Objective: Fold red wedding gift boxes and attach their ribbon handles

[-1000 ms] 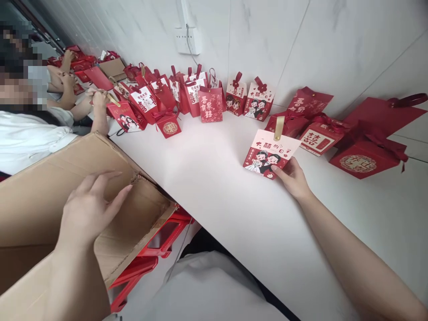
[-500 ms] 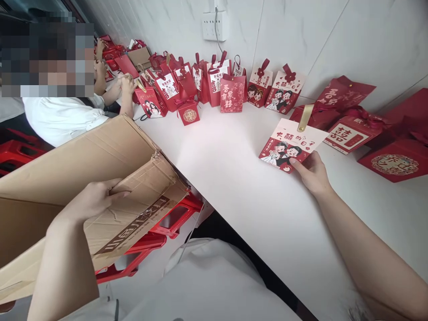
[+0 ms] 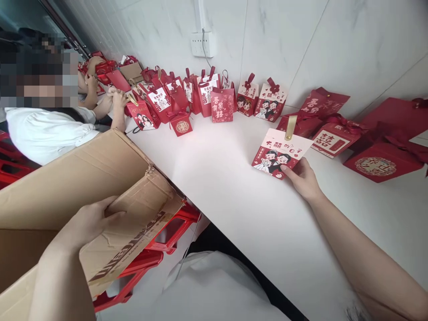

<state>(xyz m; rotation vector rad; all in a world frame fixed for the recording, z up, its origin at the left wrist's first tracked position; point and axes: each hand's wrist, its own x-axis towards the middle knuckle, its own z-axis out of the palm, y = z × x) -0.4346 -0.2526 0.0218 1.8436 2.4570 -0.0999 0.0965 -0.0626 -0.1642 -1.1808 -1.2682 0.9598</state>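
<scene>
My left hand is closed over the top edge of a large open cardboard box, thumb outside and fingers inside. The part of the box that shows inside holds nothing visible. My right hand grips the lower right corner of a red and pale pink gift box, printed with a cartoon bride and groom. A gold strap with a stud tops this gift box, which is slightly tilted over the white table. Its underside is hidden, so I cannot tell whether it touches the tabletop.
Several red gift boxes with ribbon handles line the wall. Larger red boxes stand at the right. Red plastic stools are beneath the cardboard box. A person in a white top sits at the left. A socket is on the wall.
The view has shifted, so the table things sit lower and further left. Both hands keep their holds on the cardboard box and the gift box.
</scene>
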